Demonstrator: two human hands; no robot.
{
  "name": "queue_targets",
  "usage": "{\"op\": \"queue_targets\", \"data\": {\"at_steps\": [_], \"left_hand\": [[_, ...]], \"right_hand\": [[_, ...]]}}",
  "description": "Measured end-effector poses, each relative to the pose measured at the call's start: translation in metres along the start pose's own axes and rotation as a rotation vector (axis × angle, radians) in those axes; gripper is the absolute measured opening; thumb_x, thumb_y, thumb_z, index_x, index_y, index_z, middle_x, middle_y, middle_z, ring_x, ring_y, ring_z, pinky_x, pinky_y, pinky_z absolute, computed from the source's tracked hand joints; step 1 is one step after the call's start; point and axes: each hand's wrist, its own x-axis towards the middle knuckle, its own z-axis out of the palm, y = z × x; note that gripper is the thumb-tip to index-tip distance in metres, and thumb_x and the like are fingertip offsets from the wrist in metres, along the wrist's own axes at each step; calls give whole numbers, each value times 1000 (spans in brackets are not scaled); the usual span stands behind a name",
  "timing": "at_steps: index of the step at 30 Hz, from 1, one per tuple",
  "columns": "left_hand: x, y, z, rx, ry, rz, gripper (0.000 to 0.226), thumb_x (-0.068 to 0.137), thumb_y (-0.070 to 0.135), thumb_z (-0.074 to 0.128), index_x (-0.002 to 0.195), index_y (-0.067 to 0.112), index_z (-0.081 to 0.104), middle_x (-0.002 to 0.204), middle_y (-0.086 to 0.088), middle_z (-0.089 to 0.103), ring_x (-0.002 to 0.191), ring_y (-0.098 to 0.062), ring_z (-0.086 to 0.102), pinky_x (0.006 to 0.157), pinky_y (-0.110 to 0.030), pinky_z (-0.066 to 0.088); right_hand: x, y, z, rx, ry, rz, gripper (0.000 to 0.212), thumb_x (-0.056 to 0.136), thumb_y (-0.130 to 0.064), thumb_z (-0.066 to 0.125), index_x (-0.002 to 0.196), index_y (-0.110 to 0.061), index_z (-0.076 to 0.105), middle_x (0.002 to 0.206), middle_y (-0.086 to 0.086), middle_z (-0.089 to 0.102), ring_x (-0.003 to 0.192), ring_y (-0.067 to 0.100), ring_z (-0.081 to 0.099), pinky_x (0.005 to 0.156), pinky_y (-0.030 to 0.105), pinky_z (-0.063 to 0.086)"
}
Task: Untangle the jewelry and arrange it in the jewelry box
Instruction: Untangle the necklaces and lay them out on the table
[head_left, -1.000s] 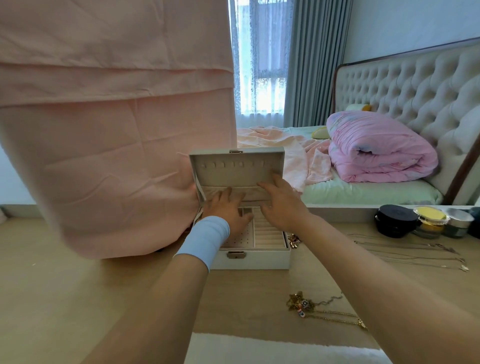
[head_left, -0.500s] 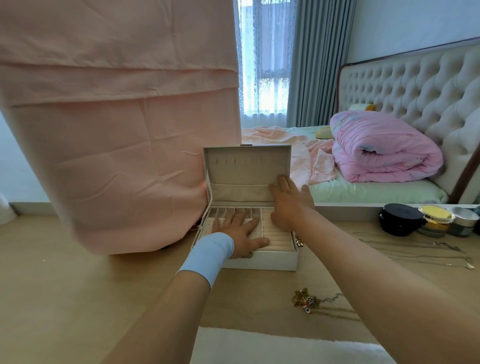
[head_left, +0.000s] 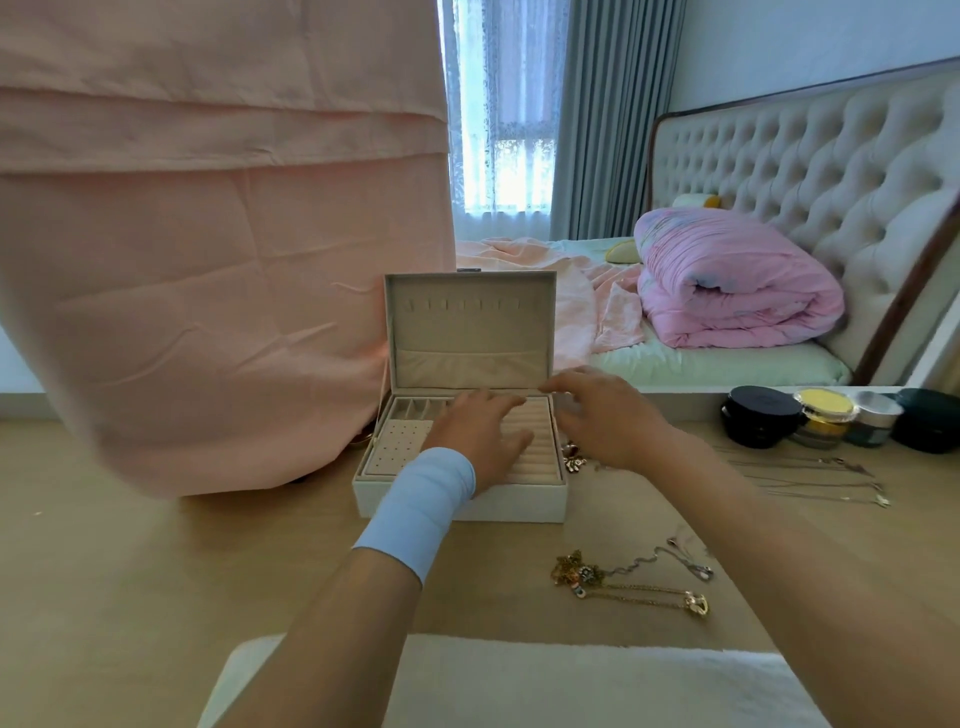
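Two bare hands are over an open white box on a pale wooden table, with the lid standing upright at the box's far side. The left hand, a light blue wristband on its wrist, lies palm down on the ridged ring rolls in the right half of the tray. Its fingers are straight and slightly spread, gripping nothing. The right hand is over the box's far right corner, its fingers reaching left and lying close together. They are blurred, and it cannot be told whether they touch the box.

The jewelry lies outside the box, on the table:
- A tangle of gold and silver strands with pendants sits nearer than the box and to its right, apart from it.
- A small gold charm rests just beside the box's right wall.
- Thin necklaces are stretched out farther right.

Round jars stand in a row at the table's far right. A creased pink cloth hangs at left, its lower edge just beside the box's far left corner. A white mat lies along the near edge. Beyond the table is a bed with a rolled pink duvet against a tufted headboard
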Motion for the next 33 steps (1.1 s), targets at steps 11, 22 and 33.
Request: {"op": "queue_targets", "data": {"at_steps": [11, 22, 33], "left_hand": [[-56, 75, 28, -152, -17, 218, 10, 92, 29, 58, 94, 35, 66, 91, 15, 65, 78, -9, 57, 76, -28, 53], [-76, 51, 53, -60, -195, 99, 17, 93, 28, 62, 102, 29, 75, 104, 8, 59, 97, -12, 57, 85, -24, 46], [-78, 49, 59, -35, -162, 156, 23, 93, 40, 58, 112, 36, 71, 101, 9, 52, 98, -11, 49, 78, -23, 40]], "right_hand": [[-109, 41, -3, -63, -339, 42, 17, 93, -35, 69, 106, -43, 73, 101, -23, 62, 82, -2, 56, 73, 17, 45], [-128, 43, 8, -199, -278, -2, 15, 99, -36, 54, 103, -31, 68, 98, -16, 54, 95, 8, 51, 77, 23, 42], [-122, 35, 11, -42, -320, -50, 18, 96, -42, 62, 113, -42, 70, 108, -18, 57, 101, 4, 50, 87, 24, 46]]}}
